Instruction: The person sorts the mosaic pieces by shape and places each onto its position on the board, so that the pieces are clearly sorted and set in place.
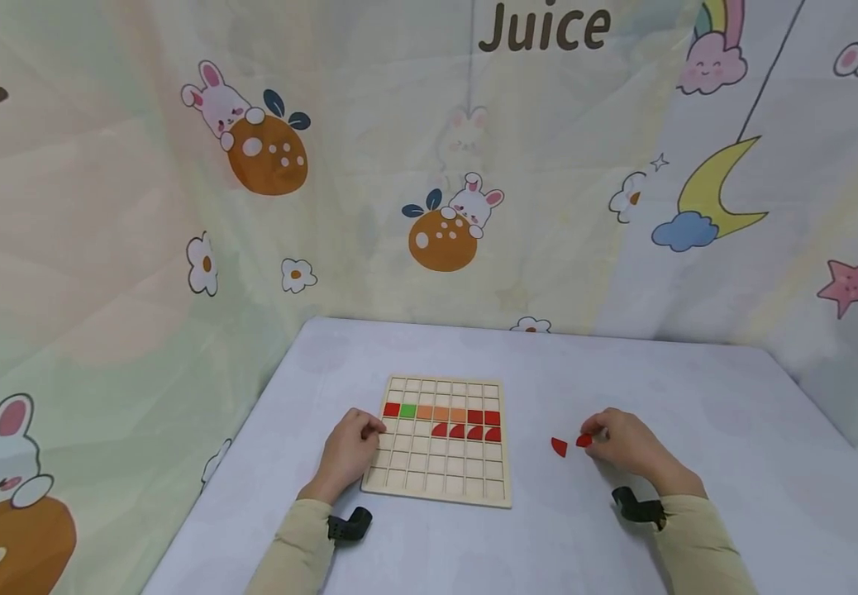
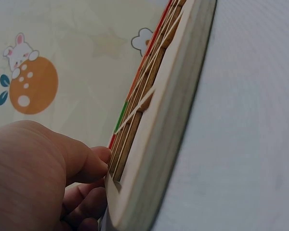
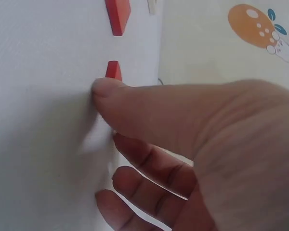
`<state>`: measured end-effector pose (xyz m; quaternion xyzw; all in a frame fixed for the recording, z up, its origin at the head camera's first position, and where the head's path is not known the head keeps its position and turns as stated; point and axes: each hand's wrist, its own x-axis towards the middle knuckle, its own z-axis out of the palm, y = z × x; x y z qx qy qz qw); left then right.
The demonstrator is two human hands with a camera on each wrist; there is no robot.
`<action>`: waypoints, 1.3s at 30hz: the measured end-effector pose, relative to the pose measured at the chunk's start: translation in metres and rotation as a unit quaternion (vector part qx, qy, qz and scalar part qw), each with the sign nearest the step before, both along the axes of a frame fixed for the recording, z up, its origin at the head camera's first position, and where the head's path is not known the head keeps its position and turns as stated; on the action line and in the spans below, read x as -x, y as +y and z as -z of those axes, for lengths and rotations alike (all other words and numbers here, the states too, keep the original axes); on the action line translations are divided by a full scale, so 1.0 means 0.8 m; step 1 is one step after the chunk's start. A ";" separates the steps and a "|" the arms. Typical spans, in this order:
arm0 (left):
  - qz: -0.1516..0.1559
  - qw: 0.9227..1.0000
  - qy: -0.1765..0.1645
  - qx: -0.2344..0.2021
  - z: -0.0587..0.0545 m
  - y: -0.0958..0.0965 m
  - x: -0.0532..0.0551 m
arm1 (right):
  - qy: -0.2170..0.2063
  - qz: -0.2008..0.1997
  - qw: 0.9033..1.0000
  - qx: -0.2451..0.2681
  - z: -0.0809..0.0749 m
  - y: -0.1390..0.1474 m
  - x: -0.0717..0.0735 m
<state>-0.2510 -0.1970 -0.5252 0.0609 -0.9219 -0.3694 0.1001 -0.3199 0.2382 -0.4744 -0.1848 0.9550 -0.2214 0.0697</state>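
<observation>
A wooden grid board [image 1: 436, 487] lies on the table, its cells framed by thin ridges. One row holds red, green [image 1: 407, 411] and orange [image 1: 441, 414] squares; the row below has several red quarter-circle pieces [image 1: 475, 433] at its right end. My left hand [image 1: 350, 450] pinches the board's left edge, thumb and curled fingers meeting there in the left wrist view. To the board's right, my right hand [image 1: 626, 446] pinches a red piece [image 3: 113, 70], partly hidden behind the thumb. Beside it on the table lies a loose red quarter-circle piece [image 1: 559, 447].
A white cloth covers the table [image 1: 548, 529]. Behind it and to the left hangs a printed curtain [image 1: 369, 124] with rabbits, oranges and flowers. A black wrist strap mount sits on each wrist, the left one [image 1: 350, 525] close to the board's near corner.
</observation>
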 end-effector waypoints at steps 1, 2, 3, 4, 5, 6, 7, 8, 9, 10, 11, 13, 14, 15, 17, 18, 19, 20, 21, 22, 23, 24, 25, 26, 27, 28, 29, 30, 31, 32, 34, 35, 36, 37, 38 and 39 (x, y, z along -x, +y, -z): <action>0.000 1.000 0.001 0.001 0.000 0.000 0.000 | 0.002 0.001 1.000 0.000 0.001 0.000 0.000; 0.000 1.000 0.002 0.001 0.001 -0.001 0.000 | 0.001 0.006 1.000 0.001 0.001 0.000 0.000; 0.001 1.000 0.003 0.001 0.001 -0.001 0.000 | 0.002 0.008 1.000 0.003 0.003 0.000 0.000; 0.001 1.000 0.003 0.001 0.001 -0.001 0.001 | 0.004 0.009 1.000 0.005 0.003 0.001 0.000; 0.002 1.000 0.003 0.000 0.001 -0.002 0.001 | 0.006 0.010 1.000 0.007 0.004 0.001 0.000; 0.002 1.000 0.003 0.001 0.001 -0.002 0.001 | 0.009 0.011 1.000 0.008 0.004 0.000 0.000; 0.003 1.000 0.003 0.001 0.001 -0.002 0.001 | 0.013 0.015 1.000 0.009 0.005 0.000 0.000; 0.003 1.000 0.002 0.000 0.001 -0.002 0.001 | 0.019 0.016 1.000 0.008 0.006 -0.001 0.000; 0.003 1.000 0.002 0.000 0.001 -0.002 0.001 | 0.027 0.016 0.999 0.007 0.007 -0.002 0.000; 0.003 1.000 0.002 0.000 0.001 -0.002 0.001 | 0.035 0.017 0.999 0.007 0.008 -0.004 0.000; 0.002 1.000 0.002 -0.001 0.001 -0.002 0.001 | 0.040 0.020 0.999 0.008 0.009 -0.006 0.000; 0.002 1.000 0.003 0.000 0.001 -0.002 0.002 | 0.048 0.025 0.998 0.009 0.011 -0.013 0.000; 0.002 1.000 0.003 0.002 0.001 -0.002 0.002 | 0.050 0.026 0.998 0.010 0.012 -0.017 0.000; 0.003 1.000 0.002 0.002 0.001 -0.001 0.002 | 0.050 0.031 0.998 0.011 0.012 -0.022 0.001; 0.004 1.000 0.002 0.003 0.002 -0.001 0.002 | 0.047 0.043 0.998 0.010 0.013 -0.033 0.001; 0.004 1.000 0.002 0.003 0.002 -0.001 0.002 | 0.047 0.047 0.998 0.008 0.013 -0.039 0.001; 0.005 1.000 0.002 0.003 0.002 -0.001 0.002 | 0.047 0.052 0.998 0.005 0.013 -0.045 0.002; 0.004 1.000 0.002 0.002 0.001 0.000 0.001 | 0.049 0.054 0.997 0.002 0.013 -0.052 0.002; 0.003 1.000 0.002 0.001 0.001 0.000 0.001 | 0.050 0.057 0.997 0.001 0.012 -0.058 0.003; 0.002 1.000 0.002 0.001 0.001 -0.001 0.000 | 0.054 0.057 0.997 -0.002 0.012 -0.065 0.003; 0.002 1.000 0.002 0.002 0.000 -0.001 0.000 | 0.051 0.055 0.997 0.001 0.011 -0.072 0.004; 0.001 1.000 0.002 0.002 0.000 -0.001 0.000 | 0.050 0.051 0.997 0.003 0.009 -0.079 0.004; 0.000 1.000 0.002 0.003 0.000 -0.001 0.000 | 0.050 0.046 0.998 0.005 0.008 -0.086 0.004; -0.002 1.000 0.002 0.002 0.000 -0.001 0.000 | 0.051 0.039 0.998 0.006 0.007 -0.093 0.006; -0.002 1.000 0.003 0.002 0.001 0.000 0.000 | 0.051 0.031 0.998 0.008 0.005 -0.100 0.006; -0.002 1.000 0.004 0.002 0.000 0.000 0.000 | 0.052 0.023 0.998 0.009 0.003 -0.108 0.007; -0.002 1.000 0.005 0.002 0.000 0.000 0.001 | 0.052 0.016 0.998 0.011 0.002 -0.116 0.008; -0.002 1.000 0.006 0.001 -0.001 0.000 0.001 | 0.058 0.010 0.998 0.010 0.000 -0.124 0.009; -0.001 1.000 0.006 0.000 -0.001 0.000 0.001 | 0.063 0.006 0.998 0.008 -0.001 -0.132 0.010; 0.000 1.000 0.006 0.000 -0.001 0.000 0.001 | 0.067 0.001 0.998 0.009 -0.001 -0.139 0.012; 0.001 1.000 0.004 -0.001 -0.001 0.000 0.001 | 0.070 -0.005 0.997 0.009 0.000 -0.153 0.012; 0.001 1.000 0.003 -0.003 0.000 0.000 0.001 | 0.070 -0.009 0.997 0.010 0.000 -0.160 0.012; 0.001 1.000 0.002 -0.003 0.000 0.000 0.001 | 0.071 -0.012 0.997 0.011 0.001 -0.167 0.012; 0.000 1.000 0.002 -0.003 0.001 0.000 0.001 | 0.072 -0.017 0.997 0.012 0.002 -0.173 0.012; 0.001 1.000 0.001 -0.003 0.001 -0.001 0.001 | 0.075 -0.021 0.997 0.012 0.003 -0.179 0.012; 0.001 1.000 0.001 -0.004 0.001 -0.001 0.001 | 0.077 -0.025 0.997 0.013 0.003 -0.185 0.011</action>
